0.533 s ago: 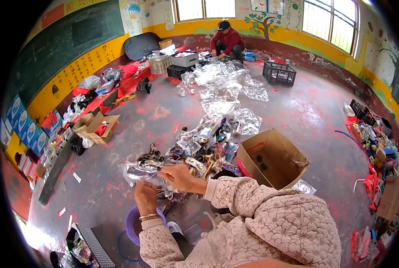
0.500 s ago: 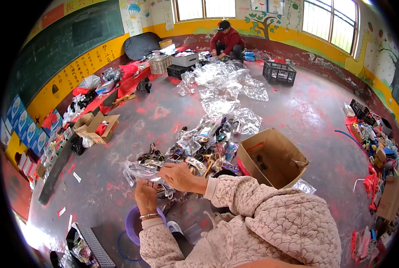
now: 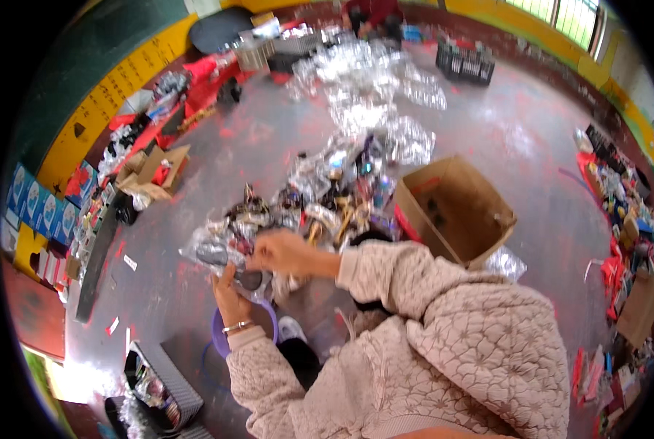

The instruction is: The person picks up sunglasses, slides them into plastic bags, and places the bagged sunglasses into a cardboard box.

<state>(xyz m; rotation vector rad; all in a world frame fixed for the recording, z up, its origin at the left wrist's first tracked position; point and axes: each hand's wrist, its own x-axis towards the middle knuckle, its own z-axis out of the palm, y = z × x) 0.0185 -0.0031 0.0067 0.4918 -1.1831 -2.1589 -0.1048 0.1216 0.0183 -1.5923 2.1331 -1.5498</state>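
A clear plastic bag (image 3: 208,247) with a dark rounded lens showing through it is pinched at its lower edge by my left hand (image 3: 230,296), which wears a bracelet. My right hand (image 3: 289,252) is just right of the bag, its fingers curled and blurred; anything between them is hidden. Beneath both hands spreads a pile of sunglasses (image 3: 341,212), some loose and some in clear bags. Below my left hand, partly covered by it, stands a purple round tub (image 3: 219,333).
Right of the pile stands an open cardboard box (image 3: 480,212) with a few dark items inside. Silvery plastic wrap (image 3: 371,80) stretches away toward a black crate (image 3: 464,62) and a crouching person (image 3: 374,14). Assorted goods (image 3: 627,219) line the right wall; a grey basket (image 3: 170,384) sits lower left.
My view has tilted down. The hands have moved apart, and the bag now hangs beyond my left hand, its dark lens visible. My right hand has left the bag's edge.
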